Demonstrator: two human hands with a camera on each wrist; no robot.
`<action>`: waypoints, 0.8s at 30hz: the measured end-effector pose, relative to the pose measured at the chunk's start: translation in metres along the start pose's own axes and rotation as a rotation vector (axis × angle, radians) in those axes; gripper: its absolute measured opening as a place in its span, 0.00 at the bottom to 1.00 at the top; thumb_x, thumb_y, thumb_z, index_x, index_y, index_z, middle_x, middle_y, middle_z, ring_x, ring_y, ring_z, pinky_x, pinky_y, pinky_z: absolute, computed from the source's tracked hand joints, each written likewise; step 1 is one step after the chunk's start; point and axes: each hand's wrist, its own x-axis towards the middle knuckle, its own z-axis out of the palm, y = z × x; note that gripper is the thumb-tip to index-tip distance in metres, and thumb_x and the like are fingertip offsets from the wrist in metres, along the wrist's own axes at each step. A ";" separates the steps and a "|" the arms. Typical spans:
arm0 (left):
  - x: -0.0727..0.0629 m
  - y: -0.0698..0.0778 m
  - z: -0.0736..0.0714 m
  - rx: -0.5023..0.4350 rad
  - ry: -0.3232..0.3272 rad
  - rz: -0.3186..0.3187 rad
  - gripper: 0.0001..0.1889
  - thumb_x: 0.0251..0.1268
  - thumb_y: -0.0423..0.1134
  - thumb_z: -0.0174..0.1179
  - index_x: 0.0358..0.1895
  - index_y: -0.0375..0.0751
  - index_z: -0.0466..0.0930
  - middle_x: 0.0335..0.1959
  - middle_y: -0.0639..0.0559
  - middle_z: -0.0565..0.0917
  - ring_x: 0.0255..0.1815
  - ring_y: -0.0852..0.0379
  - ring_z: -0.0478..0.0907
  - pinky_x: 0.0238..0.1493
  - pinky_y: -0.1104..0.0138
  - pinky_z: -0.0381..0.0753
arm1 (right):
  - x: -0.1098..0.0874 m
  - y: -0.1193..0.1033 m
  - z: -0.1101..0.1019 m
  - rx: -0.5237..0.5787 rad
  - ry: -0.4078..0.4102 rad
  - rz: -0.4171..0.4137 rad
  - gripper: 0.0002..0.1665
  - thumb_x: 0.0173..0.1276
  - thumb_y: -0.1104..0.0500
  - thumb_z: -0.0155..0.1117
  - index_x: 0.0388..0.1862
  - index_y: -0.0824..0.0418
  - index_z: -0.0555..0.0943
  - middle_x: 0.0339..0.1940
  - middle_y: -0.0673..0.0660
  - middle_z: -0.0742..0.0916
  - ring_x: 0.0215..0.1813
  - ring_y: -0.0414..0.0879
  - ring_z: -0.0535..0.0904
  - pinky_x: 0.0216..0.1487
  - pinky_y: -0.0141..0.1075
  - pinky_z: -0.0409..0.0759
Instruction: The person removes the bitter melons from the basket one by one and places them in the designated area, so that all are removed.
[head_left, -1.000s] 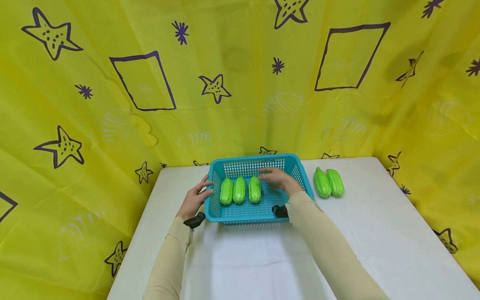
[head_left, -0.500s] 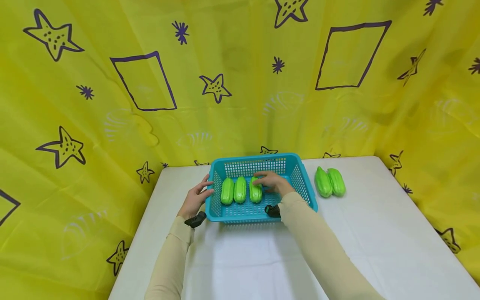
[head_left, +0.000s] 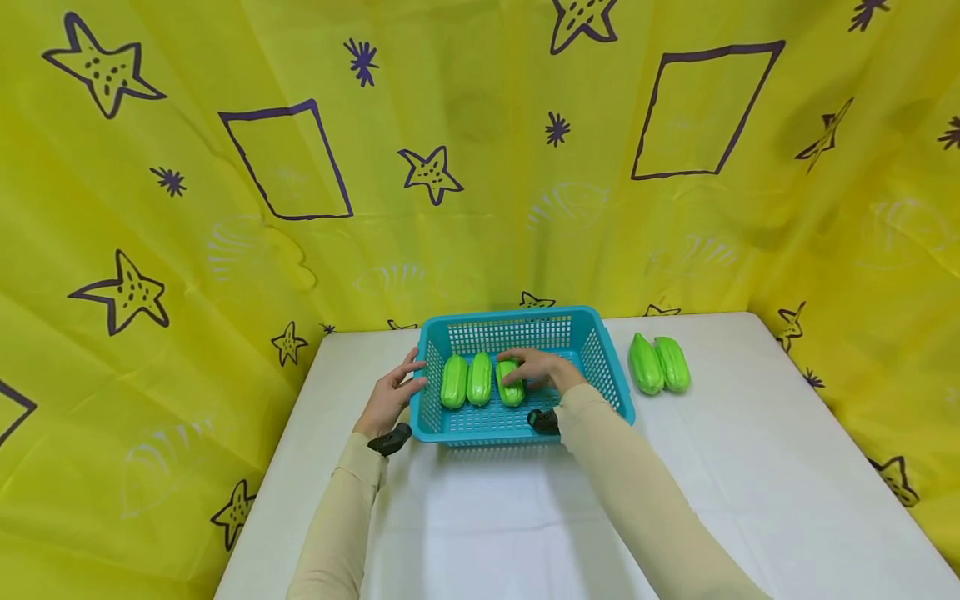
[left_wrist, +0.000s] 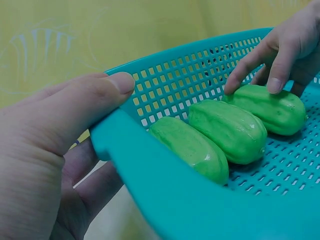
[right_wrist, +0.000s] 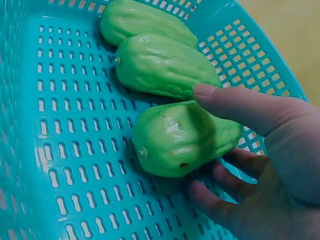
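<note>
In the head view a blue-green plastic basket [head_left: 517,437] holds three glossy, ribbed green gourds in a row. My left hand [head_left: 387,400] grips the basket's left side; in the left wrist view its thumb [left_wrist: 120,82] lies over the rim, with the fingers outside below. Inside the basket my right hand [head_left: 536,369] holds the rightmost gourd [right_wrist: 175,140]. Its thumb is on the side facing the middle gourd [right_wrist: 165,65], its fingers on the opposite side. The leftmost gourd [left_wrist: 190,150] lies beside the middle one, untouched.
Two more green gourds [head_left: 645,365] lie side by side on the white table [head_left: 495,533], right of the basket. Behind the basket and along both sides hangs a yellow curtain [head_left: 480,250] with starfish drawings.
My right hand has moved left and down from beside the rightmost gourd and taken hold of it. The left hand stays on the basket's left side.
</note>
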 end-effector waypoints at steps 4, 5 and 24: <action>-0.001 0.003 0.000 -0.017 -0.013 -0.007 0.24 0.72 0.36 0.58 0.68 0.34 0.69 0.78 0.61 0.54 0.76 0.49 0.54 0.70 0.48 0.63 | -0.001 -0.002 0.002 -0.030 -0.011 -0.010 0.38 0.67 0.63 0.66 0.75 0.56 0.64 0.77 0.66 0.57 0.74 0.64 0.58 0.65 0.56 0.69; -0.002 0.005 0.000 -0.023 -0.018 -0.011 0.24 0.72 0.36 0.57 0.68 0.33 0.68 0.78 0.60 0.53 0.77 0.49 0.53 0.70 0.48 0.62 | 0.000 -0.001 0.002 -0.028 -0.009 -0.007 0.38 0.67 0.63 0.66 0.74 0.56 0.65 0.77 0.66 0.57 0.74 0.64 0.58 0.65 0.56 0.70; -0.001 -0.001 -0.001 0.025 -0.006 0.012 0.23 0.71 0.39 0.59 0.66 0.38 0.72 0.77 0.64 0.56 0.76 0.51 0.55 0.68 0.49 0.65 | 0.001 0.002 0.001 -0.011 0.006 0.016 0.33 0.69 0.63 0.63 0.73 0.56 0.67 0.77 0.64 0.59 0.71 0.64 0.62 0.62 0.56 0.71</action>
